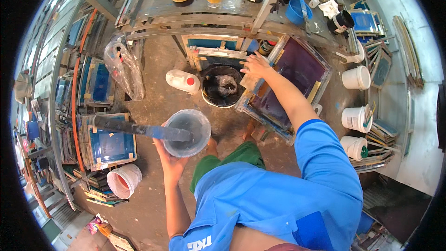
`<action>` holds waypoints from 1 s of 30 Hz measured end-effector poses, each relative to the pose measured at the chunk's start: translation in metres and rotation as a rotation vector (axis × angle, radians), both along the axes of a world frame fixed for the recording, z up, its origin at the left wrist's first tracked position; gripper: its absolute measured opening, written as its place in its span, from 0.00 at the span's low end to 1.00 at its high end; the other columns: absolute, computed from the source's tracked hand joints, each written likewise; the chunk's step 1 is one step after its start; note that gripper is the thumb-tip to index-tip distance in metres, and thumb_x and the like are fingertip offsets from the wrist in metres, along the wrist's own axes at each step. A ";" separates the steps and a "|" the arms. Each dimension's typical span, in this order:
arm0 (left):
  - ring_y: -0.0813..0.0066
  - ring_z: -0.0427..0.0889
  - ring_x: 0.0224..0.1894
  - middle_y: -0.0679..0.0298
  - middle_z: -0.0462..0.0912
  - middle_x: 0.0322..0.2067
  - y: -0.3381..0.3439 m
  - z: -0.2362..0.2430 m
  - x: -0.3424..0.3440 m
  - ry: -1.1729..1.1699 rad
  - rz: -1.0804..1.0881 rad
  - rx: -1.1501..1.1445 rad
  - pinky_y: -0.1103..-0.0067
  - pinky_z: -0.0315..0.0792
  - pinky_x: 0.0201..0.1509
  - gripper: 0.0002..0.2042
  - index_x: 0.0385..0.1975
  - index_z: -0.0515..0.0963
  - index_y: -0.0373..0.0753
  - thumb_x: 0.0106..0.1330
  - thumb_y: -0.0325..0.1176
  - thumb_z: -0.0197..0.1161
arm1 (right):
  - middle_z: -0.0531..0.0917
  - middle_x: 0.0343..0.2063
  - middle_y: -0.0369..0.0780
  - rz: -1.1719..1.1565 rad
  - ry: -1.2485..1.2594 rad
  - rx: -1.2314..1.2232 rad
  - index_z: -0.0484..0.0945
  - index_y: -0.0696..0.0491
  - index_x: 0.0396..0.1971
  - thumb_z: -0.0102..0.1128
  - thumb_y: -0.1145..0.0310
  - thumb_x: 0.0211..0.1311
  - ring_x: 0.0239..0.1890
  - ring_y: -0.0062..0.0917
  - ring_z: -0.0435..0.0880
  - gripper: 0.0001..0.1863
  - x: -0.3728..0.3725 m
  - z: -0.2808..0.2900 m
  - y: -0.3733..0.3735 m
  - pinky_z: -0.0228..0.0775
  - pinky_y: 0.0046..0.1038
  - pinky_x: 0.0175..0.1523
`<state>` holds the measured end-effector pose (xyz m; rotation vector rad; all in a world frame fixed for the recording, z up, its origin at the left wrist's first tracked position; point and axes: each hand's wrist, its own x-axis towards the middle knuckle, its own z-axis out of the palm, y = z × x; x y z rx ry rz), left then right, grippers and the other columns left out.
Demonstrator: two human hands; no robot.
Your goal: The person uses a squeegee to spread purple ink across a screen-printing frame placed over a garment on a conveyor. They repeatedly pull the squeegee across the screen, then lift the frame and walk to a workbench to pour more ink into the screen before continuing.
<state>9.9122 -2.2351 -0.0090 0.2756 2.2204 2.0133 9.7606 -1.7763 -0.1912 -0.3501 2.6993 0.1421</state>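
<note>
My left hand (172, 160) is wrapped round a translucent plastic tub (200, 132), holding it up over the floor. A long dark stick with a blue-grey lower part (134, 128) slants out of the tub to the left; its lower end is inside. My right arm reaches forward, and my right hand (257, 66) grips the left edge of a wood-framed printing screen (297, 67) with dark purple mesh, which stands tilted. Just left of that hand, a black-lined bucket (211, 96) on the floor holds a crumpled, greyish wet-looking lump (226, 85).
A white jug with a red cap (182, 82) lies beside the bucket. Plastic-wrapped material (123, 67) and a pinkish-white bucket (124, 181) are left. White pails (357, 78) line the right. The metal workbench (227, 14) ahead bears pots. Framed screens (111, 144) stack at the left.
</note>
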 end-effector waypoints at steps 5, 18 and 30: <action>0.59 0.62 0.71 0.56 0.56 0.70 0.032 0.007 -0.009 0.055 0.020 -0.079 0.63 0.61 0.73 0.63 0.76 0.38 0.45 0.44 0.25 0.81 | 0.83 0.45 0.44 0.095 0.227 -0.021 0.86 0.51 0.41 0.38 0.41 0.75 0.55 0.36 0.75 0.32 0.019 -0.011 0.035 0.56 0.45 0.68; 0.58 0.62 0.71 0.55 0.56 0.71 0.116 0.018 -0.060 0.014 -0.172 0.053 0.62 0.60 0.73 0.61 0.77 0.37 0.44 0.47 0.23 0.78 | 0.79 0.44 0.50 -0.716 0.441 -0.374 0.76 0.53 0.49 0.65 0.50 0.60 0.48 0.47 0.78 0.25 0.190 0.115 0.228 0.70 0.44 0.53; 0.59 0.64 0.70 0.56 0.55 0.72 0.108 0.017 -0.061 0.118 -0.211 -0.102 0.63 0.62 0.73 0.63 0.77 0.34 0.45 0.46 0.18 0.77 | 0.85 0.43 0.49 -0.844 0.681 -0.469 0.82 0.49 0.50 0.65 0.72 0.58 0.48 0.45 0.83 0.18 0.187 0.042 0.193 0.74 0.40 0.54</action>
